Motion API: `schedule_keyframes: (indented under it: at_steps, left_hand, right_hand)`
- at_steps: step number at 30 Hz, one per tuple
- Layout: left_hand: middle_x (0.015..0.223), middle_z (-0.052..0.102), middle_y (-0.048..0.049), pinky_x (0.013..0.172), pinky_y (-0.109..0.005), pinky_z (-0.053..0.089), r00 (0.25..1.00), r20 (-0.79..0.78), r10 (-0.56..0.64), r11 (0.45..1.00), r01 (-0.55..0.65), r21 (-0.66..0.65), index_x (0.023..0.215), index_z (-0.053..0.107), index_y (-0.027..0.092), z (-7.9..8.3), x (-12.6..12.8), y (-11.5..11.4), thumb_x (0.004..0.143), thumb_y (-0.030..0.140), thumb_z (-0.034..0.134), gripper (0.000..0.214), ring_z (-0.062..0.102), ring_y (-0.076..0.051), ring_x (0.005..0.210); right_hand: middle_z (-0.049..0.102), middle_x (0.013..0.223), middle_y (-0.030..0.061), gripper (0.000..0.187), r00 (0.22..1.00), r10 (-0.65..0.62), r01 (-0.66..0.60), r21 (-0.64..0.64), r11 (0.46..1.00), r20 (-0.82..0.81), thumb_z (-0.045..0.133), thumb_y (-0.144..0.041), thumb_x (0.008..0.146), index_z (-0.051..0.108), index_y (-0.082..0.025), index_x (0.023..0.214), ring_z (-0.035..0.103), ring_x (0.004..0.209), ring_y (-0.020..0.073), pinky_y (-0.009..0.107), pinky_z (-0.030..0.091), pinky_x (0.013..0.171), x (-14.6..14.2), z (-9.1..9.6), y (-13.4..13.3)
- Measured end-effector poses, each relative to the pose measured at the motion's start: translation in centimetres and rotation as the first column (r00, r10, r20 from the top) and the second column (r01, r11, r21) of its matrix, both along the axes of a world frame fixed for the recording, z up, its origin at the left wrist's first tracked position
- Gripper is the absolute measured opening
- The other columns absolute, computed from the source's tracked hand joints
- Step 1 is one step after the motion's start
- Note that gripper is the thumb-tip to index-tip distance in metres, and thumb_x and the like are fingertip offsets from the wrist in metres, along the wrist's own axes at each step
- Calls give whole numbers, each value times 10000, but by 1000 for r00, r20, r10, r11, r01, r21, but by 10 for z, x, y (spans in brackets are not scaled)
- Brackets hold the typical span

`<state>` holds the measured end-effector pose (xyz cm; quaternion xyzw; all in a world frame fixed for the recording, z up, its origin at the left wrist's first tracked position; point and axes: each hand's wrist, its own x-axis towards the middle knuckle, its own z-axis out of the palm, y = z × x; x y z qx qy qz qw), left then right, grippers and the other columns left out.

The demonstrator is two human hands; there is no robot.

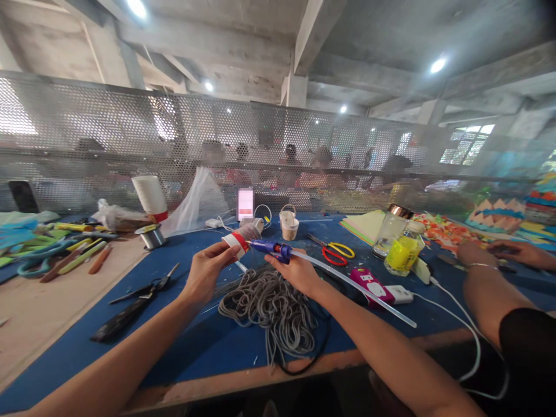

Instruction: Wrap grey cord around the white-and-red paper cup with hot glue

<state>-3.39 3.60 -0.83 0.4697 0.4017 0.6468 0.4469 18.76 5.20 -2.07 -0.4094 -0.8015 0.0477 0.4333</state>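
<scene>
My left hand grips a paper cup with a white and red rim, tilted on its side. Grey cord seems to be wound around the cup's far part. In my right hand is a blue glue gun, its nozzle at the cup's red band, touching or very close. A long translucent glue stick sticks out of the gun's back. Below both hands lies a loose heap of grey cord on the blue tabletop. A small cord-wrapped basket with a handle stands behind the gun.
Black-handled snips lie left; scissors with red and yellow handles lie right. Stacked paper cups and a wire spool stand back left. Glass jars, a power bank and another person's arms are at right.
</scene>
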Motion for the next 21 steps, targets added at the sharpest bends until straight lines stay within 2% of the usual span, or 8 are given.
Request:
schedule_keyframes:
  at_steps: [7, 14, 21]
  left_hand:
    - [930, 763, -81, 816, -303, 531, 999, -45, -17, 1000, 18, 18, 936, 771, 149, -1, 0, 0, 672, 318, 802, 315, 689, -203, 837]
    - [957, 759, -88, 844, -353, 517, 993, -117, -7, 999, 13, 48, 975, 760, 145, -3, -1, 0, 696, 350, 787, 347, 678, -227, 853]
    - [941, 762, -76, 781, -300, 504, 985, -172, 3, 998, 8, 61, 969, 767, 155, 1, 1, -4, 701, 359, 783, 337, 665, -208, 819]
  right_hand:
    - [646, 660, 26, 403, 1000, 13, -13, -12, 1000, -4, 520, -547, 899, 665, -195, 767, 590, 627, 166, 260, 425, 666, 0, 2, -1]
    - [647, 657, 29, 413, 1000, 10, -10, -11, 1000, -5, 519, -556, 896, 668, -192, 770, 586, 621, 168, 264, 424, 667, 0, 0, 0]
    - [659, 667, 34, 418, 1000, -15, 15, 3, 1000, 3, 517, -551, 898, 665, -187, 755, 590, 627, 165, 255, 429, 672, 0, 0, 0]
